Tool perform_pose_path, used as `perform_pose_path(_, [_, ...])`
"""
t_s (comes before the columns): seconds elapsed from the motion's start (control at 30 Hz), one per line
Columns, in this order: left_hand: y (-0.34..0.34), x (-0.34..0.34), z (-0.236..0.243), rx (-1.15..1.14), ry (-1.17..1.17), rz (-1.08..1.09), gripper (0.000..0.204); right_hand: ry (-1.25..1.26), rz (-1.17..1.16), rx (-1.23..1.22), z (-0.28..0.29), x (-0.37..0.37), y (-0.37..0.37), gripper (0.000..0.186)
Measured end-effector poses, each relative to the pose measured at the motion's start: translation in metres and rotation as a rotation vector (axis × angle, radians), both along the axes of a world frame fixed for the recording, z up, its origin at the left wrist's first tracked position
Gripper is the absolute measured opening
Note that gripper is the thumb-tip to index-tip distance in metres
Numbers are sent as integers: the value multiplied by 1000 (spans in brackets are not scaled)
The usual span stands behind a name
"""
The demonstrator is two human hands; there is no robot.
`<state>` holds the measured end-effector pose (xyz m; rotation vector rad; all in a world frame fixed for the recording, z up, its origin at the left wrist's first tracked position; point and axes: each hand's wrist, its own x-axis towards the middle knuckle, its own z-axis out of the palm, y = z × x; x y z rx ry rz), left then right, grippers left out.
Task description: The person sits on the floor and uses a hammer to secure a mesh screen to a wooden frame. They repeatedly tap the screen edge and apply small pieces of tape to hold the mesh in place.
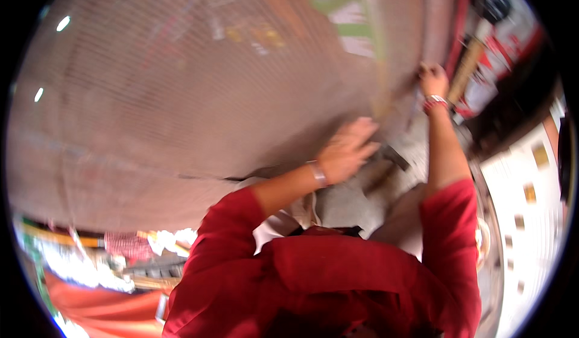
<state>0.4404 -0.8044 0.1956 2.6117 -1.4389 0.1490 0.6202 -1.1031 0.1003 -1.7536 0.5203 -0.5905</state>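
A very large brown ribbed sheet, which looks like cardboard (pixel 181 108), spreads across the left and middle in front of me. Green and white patches and a yellowish strip show near its right side. My left hand (pixel 348 152) is over the sheet's near right corner, fingers stretched out and smeared by motion, with nothing in it. Farther off, my right hand (pixel 433 79) is at the sheet's right edge with its fingers curled closed on it. The fingertips are blurred.
Grey floor (pixel 353 205) shows below the corner, with a dark flat piece (pixel 395 157) by it. Red-and-white bags (pixel 497 60) and a wooden bar (pixel 467 66) lie at the right. A white panel (pixel 525 217) stands lower right. Orange cloth (pixel 102 305) and clutter are lower left.
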Motion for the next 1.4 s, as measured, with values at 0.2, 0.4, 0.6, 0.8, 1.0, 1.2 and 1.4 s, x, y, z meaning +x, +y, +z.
perform_pose_path(0.2, [88,-36,-22,-34,164,232,42,-219,-35,279,13,-3,1,10])
perform_pose_path(0.4, [94,-37,-54,-43,289,201,37,-240,-26,432,35,-19,7,5])
perform_pose_path(0.6, [96,-39,-45,-39,424,155,35,-66,-109,-64,-13,18,-7,18])
perform_pose_path(0.8, [70,-20,-83,-181,429,64,29,-277,237,348,-29,1,-65,6])
perform_pose_path(1.0, [93,-19,-146,194,593,193,25,-299,320,451,-14,0,-38,6])
perform_pose_path(1.2, [80,-23,-147,180,650,115,27,-244,269,429,-1,-9,-37,8])
perform_pose_path(1.4, [78,-21,-148,201,665,83,26,-176,291,454,-19,-2,-65,11])
